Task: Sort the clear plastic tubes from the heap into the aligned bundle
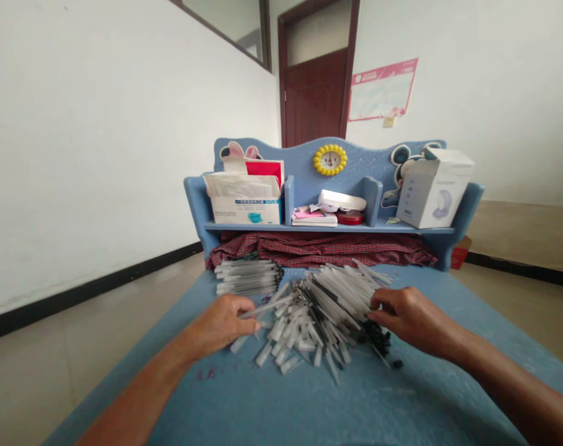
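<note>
A loose heap of clear plastic pen barrels and caps (318, 310) lies in the middle of the blue desk (309, 402). My left hand (223, 323) is closed in a pinch on one clear pen barrel (267, 308) at the heap's left edge. My right hand (409, 316) rests on the heap's right side, fingers curled into the pens, next to small black caps (378, 337). Behind the left hand, a tidy stack of finished pens (248, 276) lies side by side.
A red plaid cloth (322, 246) lies under the desk's blue shelf (327, 228). The shelf holds a mask box (246, 207), books (313, 217), a red tin (350, 217) and a white carton (432, 189). A brown door (314, 96) stands behind.
</note>
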Demonstrator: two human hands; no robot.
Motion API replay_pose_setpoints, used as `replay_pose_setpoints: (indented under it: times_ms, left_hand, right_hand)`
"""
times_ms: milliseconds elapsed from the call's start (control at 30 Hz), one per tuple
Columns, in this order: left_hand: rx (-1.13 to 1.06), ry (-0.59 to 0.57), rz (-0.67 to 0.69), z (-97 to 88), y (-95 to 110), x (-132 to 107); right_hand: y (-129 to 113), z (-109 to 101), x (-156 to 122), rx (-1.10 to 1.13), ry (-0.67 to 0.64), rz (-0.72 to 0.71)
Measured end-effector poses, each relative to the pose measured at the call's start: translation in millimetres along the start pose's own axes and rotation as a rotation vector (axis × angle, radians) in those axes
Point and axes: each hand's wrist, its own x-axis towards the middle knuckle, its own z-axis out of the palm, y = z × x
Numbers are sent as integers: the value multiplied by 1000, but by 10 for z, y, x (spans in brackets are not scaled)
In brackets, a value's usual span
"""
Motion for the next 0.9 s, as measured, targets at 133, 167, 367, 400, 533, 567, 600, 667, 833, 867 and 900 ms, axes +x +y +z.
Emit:
replay_pose_setpoints:
  times_ms: [133, 167, 367, 400, 533, 567, 600, 667, 833, 867, 900]
  left_hand:
    - [-66, 22, 31, -3, 99, -44]
    - [-85, 17, 41, 14, 129, -56]
    - [-216, -129, 143, 144, 265, -139]
    - [-240, -155, 145, 152, 276, -153]
    - [-254, -229, 174, 144, 288, -194]
    - [-237, -243, 180, 139, 286, -200]
    - [-220, -256, 186, 136, 281, -203]
    - [-202, -282, 203, 136, 271, -205]
    - [-182, -326, 202, 162, 255, -201]
    - [-163, -320, 191, 171, 260, -202]
    - [-141, -305, 190, 181, 270, -205]
  right_hand:
    - [-150, -19, 27, 20, 73, -79]
    - [-198, -16, 44, 23, 93, -120]
    - [-536, -14, 229, -70, 234, -426]
    - [-587, -22, 263, -87, 229, -481]
    - [-722, -45, 324, -135, 66, -672]
    - [-736, -46, 318, -147, 17, -697]
    - [-742, -47, 305, -153, -21, -712]
    - [-732, -52, 269, -146, -61, -716]
    - [-658, -108, 199, -87, -73, -642]
    - [-652, -117, 190, -83, -71, -628]
    - [-652, -123, 181, -80, -72, -617]
